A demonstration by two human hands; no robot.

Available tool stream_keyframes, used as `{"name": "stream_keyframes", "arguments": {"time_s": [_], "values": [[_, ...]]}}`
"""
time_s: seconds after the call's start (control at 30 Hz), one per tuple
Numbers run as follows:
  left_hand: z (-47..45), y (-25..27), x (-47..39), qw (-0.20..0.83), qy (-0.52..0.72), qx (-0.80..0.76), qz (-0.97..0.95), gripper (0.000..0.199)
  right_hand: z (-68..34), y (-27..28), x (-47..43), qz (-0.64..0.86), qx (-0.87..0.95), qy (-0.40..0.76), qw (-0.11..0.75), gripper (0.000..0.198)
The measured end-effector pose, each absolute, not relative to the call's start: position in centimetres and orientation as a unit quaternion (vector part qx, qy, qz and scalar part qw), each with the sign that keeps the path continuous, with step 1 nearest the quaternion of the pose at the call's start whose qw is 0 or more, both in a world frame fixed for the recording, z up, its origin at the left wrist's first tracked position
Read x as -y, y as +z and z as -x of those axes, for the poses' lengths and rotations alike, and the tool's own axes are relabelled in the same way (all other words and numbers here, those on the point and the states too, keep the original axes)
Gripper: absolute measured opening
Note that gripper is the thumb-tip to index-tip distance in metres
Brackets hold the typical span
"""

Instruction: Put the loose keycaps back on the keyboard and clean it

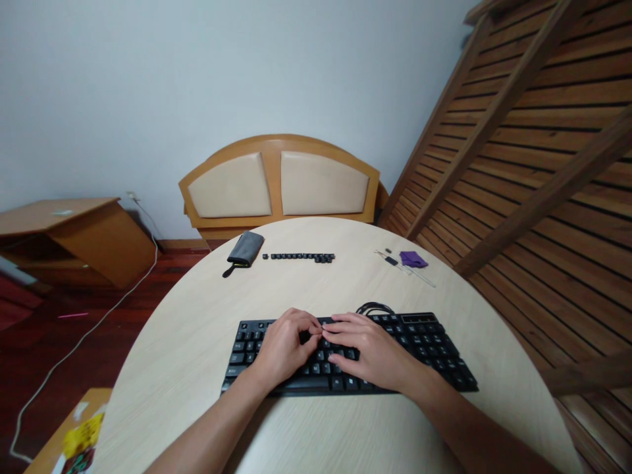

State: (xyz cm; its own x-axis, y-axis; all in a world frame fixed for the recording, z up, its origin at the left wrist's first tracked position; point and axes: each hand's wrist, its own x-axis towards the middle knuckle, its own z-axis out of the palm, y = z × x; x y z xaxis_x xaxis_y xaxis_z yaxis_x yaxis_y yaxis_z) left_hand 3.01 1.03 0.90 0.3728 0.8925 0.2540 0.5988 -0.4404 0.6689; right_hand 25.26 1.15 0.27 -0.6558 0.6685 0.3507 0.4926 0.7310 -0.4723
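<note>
Having the long black plastic keyboard (431,349) under our spread right hand (369,343) and curled left hand (288,337), pinch unclear, we guess its keys (338,382) are light, hard, best held by the sides.

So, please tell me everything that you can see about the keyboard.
The keyboard is black, apparently plastic, with pale-marked keys and a glossy strip at its far right corner. It lies keys-up on the pale table, near the person. The left hand and right hand cover part of its middle; exact contact is hidden. Black cable loops show behind it.
</note>
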Motion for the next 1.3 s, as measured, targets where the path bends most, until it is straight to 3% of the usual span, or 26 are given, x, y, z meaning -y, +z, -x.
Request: {"name": "stream_keyframes", "arguments": {"time_s": [0.47, 0.77, 0.9, 1.03, 1.3], "values": [[-2.8, 0.3, -0.9, 0.224, 0.314, -0.481, -0.787, 0.012, -25.4, 0.2, -1.3, 0.333, 0.881, 0.192, 0.275, 0.031], [-3.0, -0.3, -0.7, 0.126, 0.299, -0.512, -0.795, 0.020, -24.8, 0.4, -1.7, 0.395, 0.838, 0.223, 0.302, 0.024], [-3.1, 0.0, -0.7, 0.123, 0.276, -0.522, -0.797, 0.017, -24.4, 1.1, -3.7, 0.475, 0.814, 0.223, 0.251, 0.029], [-3.1, 0.2, -0.6, 0.124, 0.270, -0.520, -0.801, 0.017, -23.8, 2.0, -7.5, 0.552, 0.811, 0.147, 0.125, 0.039], [-3.1, 0.5, -0.6, 0.128, 0.262, -0.521, -0.802, 0.018, -20.7, 2.6, -14.5, 0.604, 0.792, 0.064, 0.065, 0.044]]}}
